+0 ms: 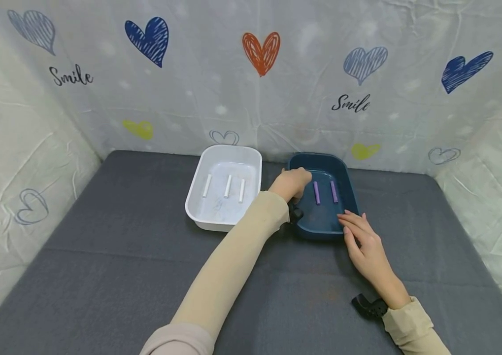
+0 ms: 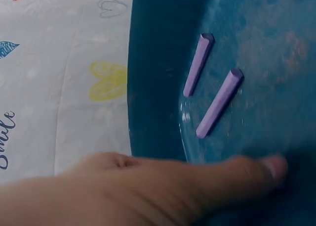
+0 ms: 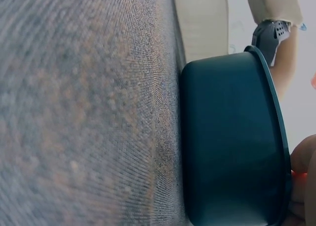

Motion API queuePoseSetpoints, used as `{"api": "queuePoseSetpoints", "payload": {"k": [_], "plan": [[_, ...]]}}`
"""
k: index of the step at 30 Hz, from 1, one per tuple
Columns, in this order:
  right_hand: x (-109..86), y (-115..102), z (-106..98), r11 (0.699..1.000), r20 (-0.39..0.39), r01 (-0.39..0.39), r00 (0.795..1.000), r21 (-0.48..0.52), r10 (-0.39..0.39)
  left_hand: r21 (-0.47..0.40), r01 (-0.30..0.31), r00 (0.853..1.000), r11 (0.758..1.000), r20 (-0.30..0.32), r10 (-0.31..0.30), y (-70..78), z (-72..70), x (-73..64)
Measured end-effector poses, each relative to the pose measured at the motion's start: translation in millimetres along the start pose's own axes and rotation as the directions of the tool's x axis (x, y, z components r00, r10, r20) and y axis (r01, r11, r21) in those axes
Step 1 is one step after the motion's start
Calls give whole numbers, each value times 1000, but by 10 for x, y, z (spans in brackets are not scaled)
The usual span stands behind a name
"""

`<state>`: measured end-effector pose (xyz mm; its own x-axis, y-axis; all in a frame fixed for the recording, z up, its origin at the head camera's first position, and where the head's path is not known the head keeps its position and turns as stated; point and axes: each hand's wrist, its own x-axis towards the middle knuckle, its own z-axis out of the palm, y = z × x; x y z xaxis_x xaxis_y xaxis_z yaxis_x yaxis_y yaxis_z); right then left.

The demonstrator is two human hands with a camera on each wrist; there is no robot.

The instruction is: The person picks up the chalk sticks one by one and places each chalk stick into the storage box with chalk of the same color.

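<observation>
A dark blue tray [image 1: 319, 235] holds two purple chalk sticks [image 1: 317, 193], which lie side by side on its floor. My left hand [image 1: 292, 182] reaches over this tray's left side. In the left wrist view its thumb [image 2: 232, 179] stretches out above the tray floor near the chalk; the fingertips are hidden, so whether they pinch anything does not show. At the tray's near right corner, my right hand [image 1: 366, 246] touches the rim with relaxed fingers. Beside it on the left stands a white tray [image 1: 213, 226] with three white chalk sticks [image 1: 227, 186].
Both trays stand on a dark grey cloth-covered table [image 1: 113, 276], close to its back edge. Behind them hangs a pale curtain [image 1: 206, 74] printed with hearts. My left forearm [image 1: 233, 266] crosses in front of the white tray's near right corner.
</observation>
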<state>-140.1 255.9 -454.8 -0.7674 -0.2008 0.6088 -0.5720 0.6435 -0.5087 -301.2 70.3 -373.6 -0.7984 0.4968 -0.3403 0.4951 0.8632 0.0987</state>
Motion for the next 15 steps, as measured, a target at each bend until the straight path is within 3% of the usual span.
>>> {"api": "queuePoseSetpoints", "payload": {"k": [8,15], "plan": [[84,-74,-95,997,90,-20,996,-72,27,-33,-80,995,996,-66,78,-31,-71,-38],[171,-126,-227,991,250,-54,965,-121,83,-21,-120,983,993,-140,116,-58,-86,-90]]}}
